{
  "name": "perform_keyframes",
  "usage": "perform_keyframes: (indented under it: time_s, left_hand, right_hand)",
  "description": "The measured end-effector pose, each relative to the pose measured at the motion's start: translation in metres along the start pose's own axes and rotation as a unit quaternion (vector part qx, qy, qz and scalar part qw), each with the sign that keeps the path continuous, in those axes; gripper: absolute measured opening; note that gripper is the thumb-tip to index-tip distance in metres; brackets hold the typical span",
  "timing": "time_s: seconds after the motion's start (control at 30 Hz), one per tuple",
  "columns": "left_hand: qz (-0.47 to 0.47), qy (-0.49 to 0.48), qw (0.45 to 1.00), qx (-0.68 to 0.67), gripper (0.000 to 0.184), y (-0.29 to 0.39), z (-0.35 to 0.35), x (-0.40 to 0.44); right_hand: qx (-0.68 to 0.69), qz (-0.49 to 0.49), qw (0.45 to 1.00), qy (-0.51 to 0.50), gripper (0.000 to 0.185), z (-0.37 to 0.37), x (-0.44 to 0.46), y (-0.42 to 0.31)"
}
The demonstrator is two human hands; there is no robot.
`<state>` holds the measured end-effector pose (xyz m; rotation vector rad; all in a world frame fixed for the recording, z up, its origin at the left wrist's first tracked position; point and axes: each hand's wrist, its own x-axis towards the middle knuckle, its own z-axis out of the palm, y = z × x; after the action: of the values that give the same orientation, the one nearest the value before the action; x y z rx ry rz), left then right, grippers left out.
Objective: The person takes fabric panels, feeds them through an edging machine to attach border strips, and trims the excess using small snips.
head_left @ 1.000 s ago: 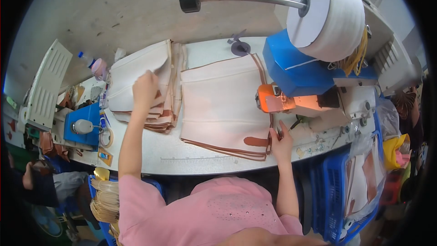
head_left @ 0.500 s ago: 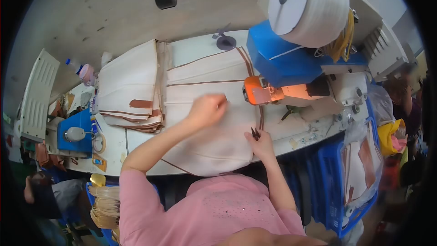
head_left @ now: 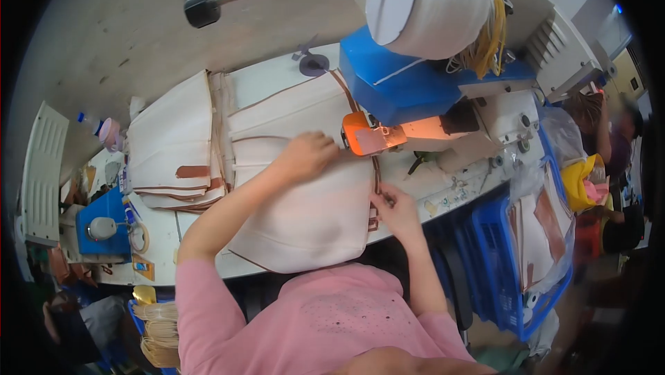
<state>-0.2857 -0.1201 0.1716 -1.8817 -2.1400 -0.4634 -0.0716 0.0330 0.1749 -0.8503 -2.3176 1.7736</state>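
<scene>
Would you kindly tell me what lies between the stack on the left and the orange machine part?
In the head view, a white panel lies between the stack and the orange machine part, with the left hand over it.

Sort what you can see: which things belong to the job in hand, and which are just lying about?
Seemingly the job: pale brown-edged panels; orange-fronted machine; panel stack; dark tool in the right hand.
Seemingly lying about: bottle; pink cup; yellow bag.
</scene>
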Motion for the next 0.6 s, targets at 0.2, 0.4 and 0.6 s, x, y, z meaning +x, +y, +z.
perform_keyframes:
  time_s: [0.2, 0.4, 0.6]
  left_hand:
    - [0.07, 0.087, 0.994, 0.015, 0.015, 0.056, -0.067, -0.005]
    - [-0.049, 0.143, 0.988, 0.008, 0.015, 0.061, -0.088, 0.033]
    - [-0.073, 0.091, 0.992, -0.042, 0.03, 0.059, -0.09, 0.047]
  right_hand:
    - [-0.039, -0.314, 0.948, 0.03, 0.024, -0.015, -0.015, -0.056]
    - [0.125, -0.183, 0.969, 0.105, 0.012, -0.001, -0.001, -0.074]
    - [0.212, -0.171, 0.95, 0.151, 0.019, 0.005, 0.009, -0.081]
